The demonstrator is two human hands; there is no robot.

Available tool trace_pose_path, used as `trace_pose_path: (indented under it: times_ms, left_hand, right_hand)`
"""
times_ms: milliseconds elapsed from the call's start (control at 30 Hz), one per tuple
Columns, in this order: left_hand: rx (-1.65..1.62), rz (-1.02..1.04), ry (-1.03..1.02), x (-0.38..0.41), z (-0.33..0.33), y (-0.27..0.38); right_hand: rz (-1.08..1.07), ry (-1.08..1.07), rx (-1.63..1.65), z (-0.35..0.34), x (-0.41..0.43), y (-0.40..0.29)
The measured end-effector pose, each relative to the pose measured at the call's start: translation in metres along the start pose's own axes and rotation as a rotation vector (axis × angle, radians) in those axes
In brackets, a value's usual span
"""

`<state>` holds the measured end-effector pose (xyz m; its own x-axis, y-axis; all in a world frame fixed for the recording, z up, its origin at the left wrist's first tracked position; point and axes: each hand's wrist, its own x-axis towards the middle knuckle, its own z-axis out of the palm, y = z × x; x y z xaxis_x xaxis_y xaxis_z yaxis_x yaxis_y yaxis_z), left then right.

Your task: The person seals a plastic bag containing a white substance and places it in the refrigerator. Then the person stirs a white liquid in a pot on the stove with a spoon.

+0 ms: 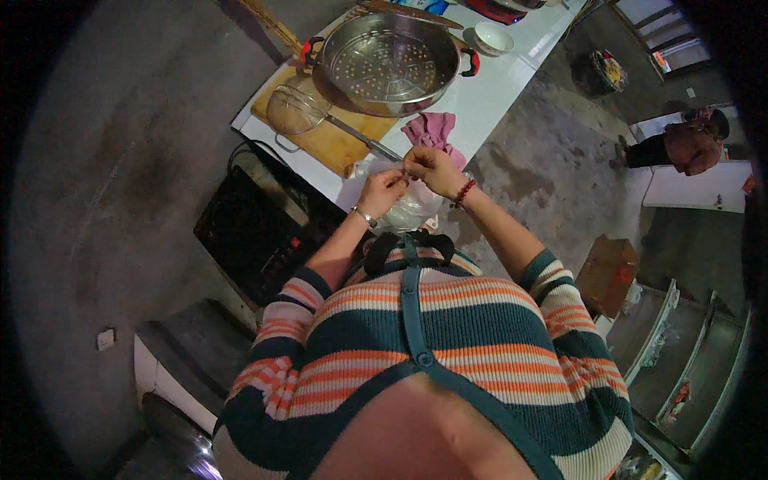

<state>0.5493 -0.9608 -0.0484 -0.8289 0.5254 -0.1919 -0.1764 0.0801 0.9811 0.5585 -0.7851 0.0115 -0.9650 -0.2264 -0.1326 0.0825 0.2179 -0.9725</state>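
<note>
My left hand and my right hand meet with fingertips nearly touching, both pinching the top of a clear plastic bag at the near edge of a white table. What the bag holds is unclear. Just beyond my hands lies a wire mesh skimmer, its metal handle ending near my right fingers. It rests over a wooden cutting board. A crumpled pink cloth lies beyond my right hand. Farther off stands a wide steel steamer pot with a perforated bottom and red-and-black handles.
A white bowl stands right of the pot on the white table. At the lower left of the table is a black appliance. A cardboard box and shelving are at the right. Another person bends over far right.
</note>
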Motion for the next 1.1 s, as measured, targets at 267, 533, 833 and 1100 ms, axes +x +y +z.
trace_pose_path:
  times_ms: [267, 533, 833, 1100]
  left_hand:
    - [0.071, 0.087, 0.129, -0.004, 0.003, -0.002]
    - [0.264, 0.225, 0.217, -0.020, 0.005, 0.015]
    - [0.046, 0.145, 0.269, -0.012, 0.002, 0.005]
    - [0.116, 0.158, 0.206, -0.018, 0.004, -0.005]
  right_hand:
    - [0.127, 0.161, 0.168, 0.006, -0.022, 0.006]
    - [0.111, 0.299, -0.297, 0.035, -0.038, 0.024]
    - [0.022, 0.350, -0.058, 0.031, -0.031, 0.022]
    - [0.044, 0.233, -0.059, 0.032, -0.038, 0.029]
